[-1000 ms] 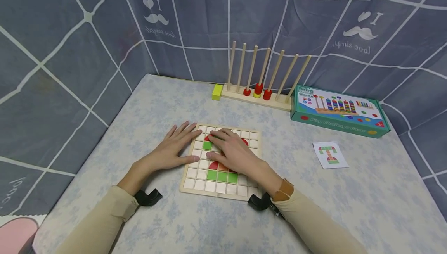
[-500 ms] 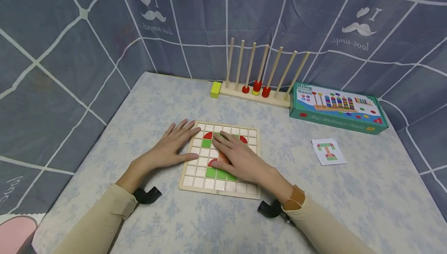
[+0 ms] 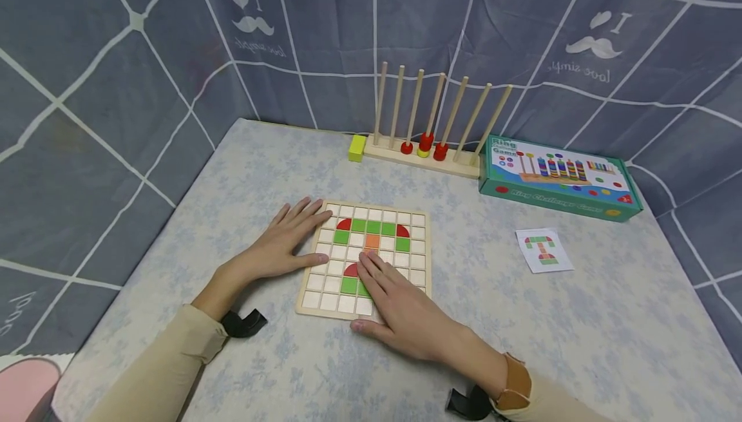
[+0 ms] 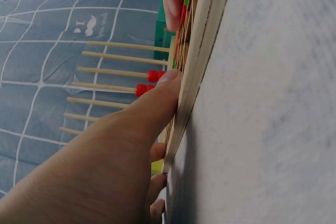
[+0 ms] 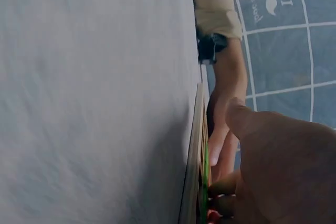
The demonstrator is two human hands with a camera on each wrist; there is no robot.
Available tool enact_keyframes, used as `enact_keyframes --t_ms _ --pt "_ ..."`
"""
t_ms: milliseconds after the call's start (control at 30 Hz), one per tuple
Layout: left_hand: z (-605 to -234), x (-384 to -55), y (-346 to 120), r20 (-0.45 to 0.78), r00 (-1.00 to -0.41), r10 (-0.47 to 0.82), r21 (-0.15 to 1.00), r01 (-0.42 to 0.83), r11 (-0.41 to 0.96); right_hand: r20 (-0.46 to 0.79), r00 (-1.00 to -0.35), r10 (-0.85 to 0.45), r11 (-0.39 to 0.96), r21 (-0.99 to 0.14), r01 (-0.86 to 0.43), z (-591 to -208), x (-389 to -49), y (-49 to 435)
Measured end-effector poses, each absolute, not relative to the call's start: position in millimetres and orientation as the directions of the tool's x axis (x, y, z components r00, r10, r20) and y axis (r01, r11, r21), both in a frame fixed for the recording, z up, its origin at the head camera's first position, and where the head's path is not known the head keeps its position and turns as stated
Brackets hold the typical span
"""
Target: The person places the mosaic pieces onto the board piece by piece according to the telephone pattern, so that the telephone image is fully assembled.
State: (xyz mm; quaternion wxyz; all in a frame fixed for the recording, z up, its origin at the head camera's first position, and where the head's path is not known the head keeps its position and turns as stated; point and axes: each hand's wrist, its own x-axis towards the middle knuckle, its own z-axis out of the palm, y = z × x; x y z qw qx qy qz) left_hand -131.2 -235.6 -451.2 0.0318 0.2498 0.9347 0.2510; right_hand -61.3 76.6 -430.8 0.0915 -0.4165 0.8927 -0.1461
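A square wooden grid board (image 3: 313, 299) lies on the table in front of me. Green square tiles (image 3: 373, 227), red quarter-round tiles (image 3: 402, 231) and an orange tile (image 3: 372, 241) sit in its cells. My left hand (image 3: 278, 248) rests at the board's left edge, fingers spread and thumb tip on the rim; the left wrist view shows that thumb (image 4: 152, 100) against the edge. Over the lower right part lies my right hand (image 3: 406, 309), fingers straight across the tiles, thumb beyond the near edge. It hides several cells beneath it.
A wooden peg stand (image 3: 385, 151) with red and yellow beads stands at the back, a yellow block (image 3: 357, 148) at its left end. To its right lies a green game box (image 3: 559, 180). A printed pattern card (image 3: 543, 251) is nearer, right of the board.
My right hand has slid from the board's upper middle toward me and to the right, uncovering the upper tiles. The left hand has stayed at the left edge.
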Motion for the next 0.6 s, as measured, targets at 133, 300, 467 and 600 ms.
enact_keyframes --t_ms 133,300,467,600 --pt "-451.4 -130.7 -236.3 0.069 -0.872 0.485 0.492 0.452 0.744 -0.027 -0.651 -0.758 0.61 -0.382 -0.694 -430.5 -51.2 81.8" --pt "-450.0 -131.9 -237.9 0.055 -0.87 0.49 0.494 0.451 0.743 -0.006 -0.754 -0.657 0.695 -0.393 -0.602 -433.3 -44.4 88.8" --pt "-450.7 -131.0 -239.4 0.057 -0.873 0.484 0.492 0.447 0.747 -0.022 -0.726 -0.688 0.679 -0.375 -0.632 -434.1 -40.1 93.5" --pt "-452.4 -128.5 -239.2 0.051 -0.877 0.478 0.496 0.438 0.75 -0.006 -0.701 -0.713 0.64 -0.414 -0.648 -433.3 -38.4 98.3"
